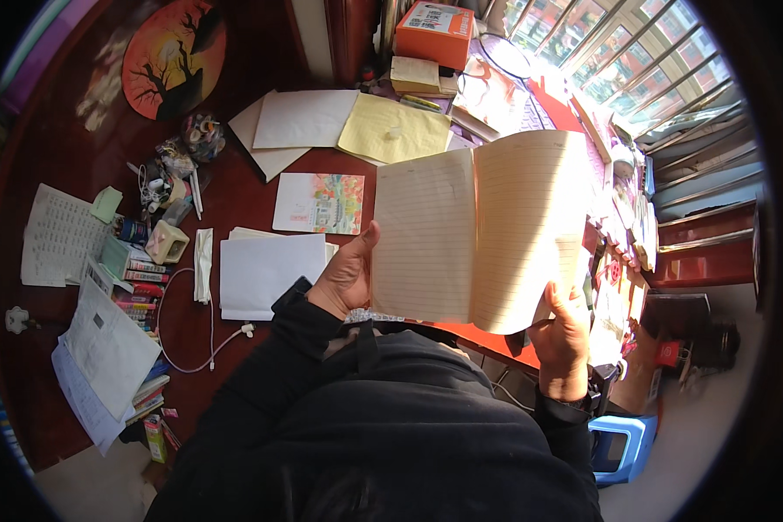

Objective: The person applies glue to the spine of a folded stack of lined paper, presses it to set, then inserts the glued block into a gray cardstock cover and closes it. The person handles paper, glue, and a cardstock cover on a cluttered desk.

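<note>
An open lined notebook [426, 235] is held up before me, its two pages spread and showing no clear writing. My left hand [350, 277] grips its left edge, thumb on the page and fingers behind. On the lower right corner, my right hand [563, 335] holds it the same way, thumb in front. Sunlight falls across the right page. Past the left hand, a small booklet with a colourful printed cover [319, 204] lies on the dark red desk [235, 187]. Beside my left wrist is a stack of white paper [271, 277].
Yellow lined paper [391, 129] and white sheets [304, 119] lie farther back. An orange box [432, 35] stands near the barred window [635, 52]. To the left are a white cable [163, 326], small books [143, 283] and a round painted picture [174, 59]. A blue plastic stool-like object [639, 448] is at lower right.
</note>
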`<act>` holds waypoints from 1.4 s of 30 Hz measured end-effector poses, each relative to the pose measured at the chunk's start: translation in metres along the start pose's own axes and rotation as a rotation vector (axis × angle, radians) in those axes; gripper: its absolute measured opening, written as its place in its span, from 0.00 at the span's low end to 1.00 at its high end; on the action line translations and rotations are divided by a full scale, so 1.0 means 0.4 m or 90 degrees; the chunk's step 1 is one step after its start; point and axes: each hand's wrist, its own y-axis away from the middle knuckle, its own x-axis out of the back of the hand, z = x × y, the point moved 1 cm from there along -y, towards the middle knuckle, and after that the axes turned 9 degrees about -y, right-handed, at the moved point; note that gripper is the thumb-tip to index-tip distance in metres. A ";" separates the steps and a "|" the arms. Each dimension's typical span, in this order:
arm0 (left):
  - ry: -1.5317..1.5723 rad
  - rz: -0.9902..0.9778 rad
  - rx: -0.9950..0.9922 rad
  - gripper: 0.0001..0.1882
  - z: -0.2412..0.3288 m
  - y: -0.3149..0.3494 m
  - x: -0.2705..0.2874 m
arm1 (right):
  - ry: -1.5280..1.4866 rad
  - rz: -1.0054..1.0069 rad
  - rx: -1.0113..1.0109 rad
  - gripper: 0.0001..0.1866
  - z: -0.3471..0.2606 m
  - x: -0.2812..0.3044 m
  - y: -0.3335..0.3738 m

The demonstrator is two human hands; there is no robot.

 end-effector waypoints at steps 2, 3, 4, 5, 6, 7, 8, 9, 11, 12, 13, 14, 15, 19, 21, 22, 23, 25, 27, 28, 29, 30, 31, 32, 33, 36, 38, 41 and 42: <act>-0.017 0.059 0.010 0.39 0.010 -0.002 -0.011 | 0.024 -0.010 0.007 0.24 -0.002 0.007 0.026; -0.031 0.086 0.012 0.39 0.011 -0.002 -0.016 | 0.035 -0.016 0.011 0.23 -0.001 0.007 0.034; -0.042 0.100 0.059 0.37 0.008 0.001 -0.019 | 0.026 0.031 -0.006 0.20 -0.003 0.006 0.045; -0.079 0.138 0.025 0.37 0.002 0.001 -0.023 | 0.028 0.038 0.009 0.19 0.000 0.002 0.050; -0.115 0.175 -0.011 0.36 -0.011 -0.005 -0.029 | 0.030 0.044 0.025 0.19 0.002 -0.003 0.053; -0.154 0.199 -0.054 0.36 -0.025 -0.012 -0.036 | 0.033 0.049 0.040 0.18 0.005 -0.009 0.054; -0.170 0.255 -0.103 0.31 -0.037 -0.017 -0.037 | 0.044 0.057 0.066 0.17 0.009 -0.016 0.060; -0.208 0.291 -0.150 0.30 -0.044 -0.025 -0.039 | 0.051 0.065 0.064 0.16 0.016 -0.023 0.065; -0.278 0.360 -0.237 0.27 -0.052 -0.044 -0.039 | 0.048 0.059 0.062 0.15 0.027 -0.036 0.079; -0.296 0.381 -0.314 0.27 -0.056 -0.058 -0.044 | 0.036 0.023 0.074 0.14 0.038 -0.044 0.091; -0.342 0.409 -0.349 0.28 -0.049 -0.064 -0.040 | 0.062 0.079 0.072 0.12 0.049 -0.049 0.103; -0.385 0.438 -0.367 0.29 -0.037 -0.070 -0.035 | 0.100 0.081 0.087 0.11 0.056 -0.054 0.114; -0.429 0.468 -0.384 0.30 -0.024 -0.073 -0.029 | 0.113 0.072 0.102 0.11 0.062 -0.057 0.121; -0.419 0.464 -0.401 0.31 0.014 -0.075 -0.005 | 0.106 0.116 0.113 0.11 0.084 -0.062 0.152; -0.386 0.452 -0.402 0.30 0.018 -0.072 0.002 | 0.136 0.124 0.119 0.11 0.091 -0.058 0.154; -0.378 0.446 -0.415 0.30 0.018 -0.070 0.003 | 0.129 0.124 0.113 0.11 0.096 -0.056 0.155; -0.370 0.439 -0.429 0.30 0.018 -0.067 0.003 | 0.121 0.123 0.107 0.12 0.099 -0.053 0.156; -0.362 0.437 -0.453 0.29 0.019 -0.061 0.001 | 0.116 0.134 0.114 0.12 0.108 -0.047 0.155; -0.360 0.421 -0.434 0.29 0.024 -0.048 0.002 | 0.116 0.144 0.118 0.12 0.113 -0.042 0.156; -0.359 0.426 -0.435 0.28 0.024 -0.046 0.002 | 0.118 0.150 0.118 0.12 0.116 -0.040 0.157; -0.358 0.431 -0.434 0.28 0.024 -0.046 0.003 | 0.120 0.155 0.118 0.12 0.118 -0.040 0.158; -0.365 0.425 -0.445 0.28 0.026 -0.045 0.005 | 0.121 0.155 0.123 0.12 0.123 -0.041 0.157; -0.373 0.432 -0.427 0.28 0.026 -0.048 0.010 | 0.122 0.153 0.128 0.12 0.125 -0.042 0.157; -0.389 0.427 -0.418 0.29 0.028 -0.048 0.017 | 0.116 0.163 0.144 0.12 0.125 -0.042 0.156; -0.402 0.424 -0.410 0.29 0.032 -0.045 0.028 | 0.110 0.172 0.159 0.12 0.123 -0.041 0.155; -0.175 0.468 -0.384 0.31 0.062 -0.039 0.083 | 0.055 0.191 0.264 0.11 0.081 -0.019 0.147; -0.105 0.365 -0.424 0.33 0.124 0.018 0.144 | 0.144 0.275 0.329 0.11 0.021 0.019 0.146; -0.092 0.310 -0.395 0.33 0.133 0.042 0.202 | 0.133 0.276 0.336 0.12 -0.011 0.081 0.139; -0.085 0.334 -0.372 0.34 0.128 0.047 0.215 | 0.135 0.267 0.319 0.12 -0.019 0.105 0.131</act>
